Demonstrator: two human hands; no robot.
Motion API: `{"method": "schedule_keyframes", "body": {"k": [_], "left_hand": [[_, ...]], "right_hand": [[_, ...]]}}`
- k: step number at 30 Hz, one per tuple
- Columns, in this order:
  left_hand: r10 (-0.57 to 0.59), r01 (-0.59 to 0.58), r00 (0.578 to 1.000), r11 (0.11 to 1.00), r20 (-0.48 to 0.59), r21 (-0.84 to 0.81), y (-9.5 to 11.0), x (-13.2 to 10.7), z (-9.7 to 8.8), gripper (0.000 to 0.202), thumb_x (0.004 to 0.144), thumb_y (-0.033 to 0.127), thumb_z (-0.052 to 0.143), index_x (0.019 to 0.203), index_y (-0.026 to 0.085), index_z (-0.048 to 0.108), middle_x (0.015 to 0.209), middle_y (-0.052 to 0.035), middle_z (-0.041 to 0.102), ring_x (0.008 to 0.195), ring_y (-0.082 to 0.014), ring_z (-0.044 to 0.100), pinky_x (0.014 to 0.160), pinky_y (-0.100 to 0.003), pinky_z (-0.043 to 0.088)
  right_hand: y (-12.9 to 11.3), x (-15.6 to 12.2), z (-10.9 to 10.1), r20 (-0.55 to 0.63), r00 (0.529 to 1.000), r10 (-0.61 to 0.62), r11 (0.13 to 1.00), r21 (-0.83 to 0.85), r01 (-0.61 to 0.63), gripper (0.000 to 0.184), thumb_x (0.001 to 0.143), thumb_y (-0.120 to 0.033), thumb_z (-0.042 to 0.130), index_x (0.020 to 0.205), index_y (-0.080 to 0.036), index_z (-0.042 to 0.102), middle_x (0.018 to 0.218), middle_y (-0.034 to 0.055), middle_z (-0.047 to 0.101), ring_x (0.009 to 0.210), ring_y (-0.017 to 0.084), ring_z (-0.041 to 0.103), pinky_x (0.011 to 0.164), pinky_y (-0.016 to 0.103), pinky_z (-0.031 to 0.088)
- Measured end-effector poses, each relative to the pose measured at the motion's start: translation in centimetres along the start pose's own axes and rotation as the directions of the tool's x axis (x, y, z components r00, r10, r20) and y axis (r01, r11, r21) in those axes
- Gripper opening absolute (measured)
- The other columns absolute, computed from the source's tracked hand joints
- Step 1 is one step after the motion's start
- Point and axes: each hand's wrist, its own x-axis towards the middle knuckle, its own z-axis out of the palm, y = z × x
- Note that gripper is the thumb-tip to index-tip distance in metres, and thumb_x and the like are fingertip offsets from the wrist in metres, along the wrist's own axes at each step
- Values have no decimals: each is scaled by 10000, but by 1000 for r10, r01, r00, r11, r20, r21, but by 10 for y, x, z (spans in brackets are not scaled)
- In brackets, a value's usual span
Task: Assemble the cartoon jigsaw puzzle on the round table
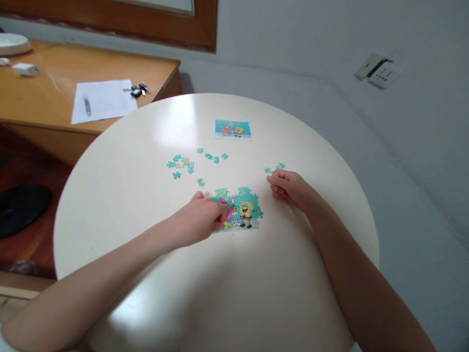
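A partly assembled cartoon jigsaw puzzle [242, 208] lies in the middle of a round cream table [154, 274]. My left hand [200, 220] rests on the puzzle's left edge with its fingers curled and pressed onto the pieces there. My right hand [289, 188] lies to the right of the puzzle, fingers curled together, just below two loose teal pieces [274, 168]; whether it holds a piece is hidden. Several loose teal pieces [183, 164] are scattered behind the puzzle to the left. A small reference picture [232, 129] lies farther back.
A wooden desk [47, 105] stands at the back left with a sheet of paper and a pen [102, 100], keys [138, 89] and white items. A wall switch plate [379, 71] is at the right. A dark round object [20, 208] lies on the floor left.
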Motion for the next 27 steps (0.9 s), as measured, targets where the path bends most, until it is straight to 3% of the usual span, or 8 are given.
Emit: {"method": "schedule_keyframes", "body": {"k": [7,21,27], "left_hand": [[4,-4,1000,999,-20,37,1,0,2,102,809,137,509,716,177,494,745,1,617,748,-160,548,741,-306,247],[29,-30,999,999,-29,-43,-5,3,3,111,797,170,530,690,182,504,644,33,557,667,-138,487,777,-312,255],[18,-22,999,992,-39,-125,-6,2,2,209,778,189,539,591,181,448,569,34,484,528,-107,389,571,-260,243]], "right_hand": [[1,1,-1,3,1000,-9,1000,-14,9,479,594,-495,765,569,-193,394,472,-75,378,421,33,263,412,218,162],[0,1,0,-5,1000,-8,1000,-13,8,490,580,-508,773,564,-195,395,472,-72,383,418,35,265,410,223,162],[0,0,0,-4,1000,0,1000,2,0,506,559,-512,789,553,-190,400,460,-76,381,414,31,271,413,218,164]]}}
